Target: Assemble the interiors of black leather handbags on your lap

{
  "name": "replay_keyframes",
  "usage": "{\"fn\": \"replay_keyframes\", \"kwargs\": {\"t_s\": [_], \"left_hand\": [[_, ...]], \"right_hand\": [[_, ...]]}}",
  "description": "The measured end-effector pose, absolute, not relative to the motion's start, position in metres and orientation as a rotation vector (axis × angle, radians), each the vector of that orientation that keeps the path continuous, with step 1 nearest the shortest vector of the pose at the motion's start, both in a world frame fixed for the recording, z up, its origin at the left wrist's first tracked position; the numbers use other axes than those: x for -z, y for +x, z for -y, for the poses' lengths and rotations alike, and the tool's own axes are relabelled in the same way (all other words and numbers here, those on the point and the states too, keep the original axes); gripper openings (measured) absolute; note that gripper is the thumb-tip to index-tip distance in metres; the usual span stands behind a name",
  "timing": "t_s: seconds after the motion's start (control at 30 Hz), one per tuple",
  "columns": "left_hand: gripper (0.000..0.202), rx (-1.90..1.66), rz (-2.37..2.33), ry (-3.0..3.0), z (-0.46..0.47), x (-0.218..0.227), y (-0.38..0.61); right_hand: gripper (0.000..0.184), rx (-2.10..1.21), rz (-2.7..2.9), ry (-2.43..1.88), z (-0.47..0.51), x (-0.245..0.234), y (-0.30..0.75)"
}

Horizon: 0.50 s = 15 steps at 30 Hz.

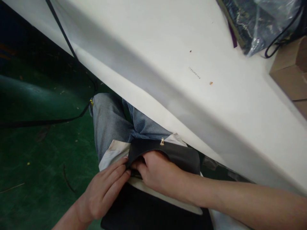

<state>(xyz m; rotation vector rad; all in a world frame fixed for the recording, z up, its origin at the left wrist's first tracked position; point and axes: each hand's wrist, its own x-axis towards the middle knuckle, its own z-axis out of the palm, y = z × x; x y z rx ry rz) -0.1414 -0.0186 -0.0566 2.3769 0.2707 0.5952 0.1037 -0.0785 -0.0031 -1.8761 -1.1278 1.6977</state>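
Observation:
A black handbag (pixel 153 207) lies across the lap, its mouth held apart, with a pale band (pixel 165 196) along the near side of the opening. On the far black panel sits a small gold-coloured metal clasp (pixel 162 141). My left hand (pixel 103 188) grips the left corner of the bag's mouth, fingers closed on the edge. My right hand (pixel 158 171) reaches into the opening from the right. Its fingertips are hidden under the curved black edge, so what they touch inside does not show. White sheet-like material (pixel 115 151) sticks out under the bag.
A white-covered table (pixel 153 57) slopes across the view, bearing small specks. At its far right are a clear plastic bag (pixel 261 25) with dark contents and a cardboard box (pixel 290 67). A black strap (pixel 48 122) hangs at left above the green floor (pixel 35 166).

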Motion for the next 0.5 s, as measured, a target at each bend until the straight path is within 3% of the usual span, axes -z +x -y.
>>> {"fn": "replay_keyframes", "kwargs": {"t_s": [0.2, 0.5], "left_hand": [[0.027, -0.644, -0.553, 2.313, 0.023, 0.047, -0.128], [0.008, -0.633, -0.785, 2.136, 0.013, 0.018, -0.094]], "right_hand": [[0.025, -1.639, 1.421, -1.684, 0.076, -0.028, 0.111], [0.016, -1.510, 1.505, -1.640, 0.063, -0.032, 0.124]]}}
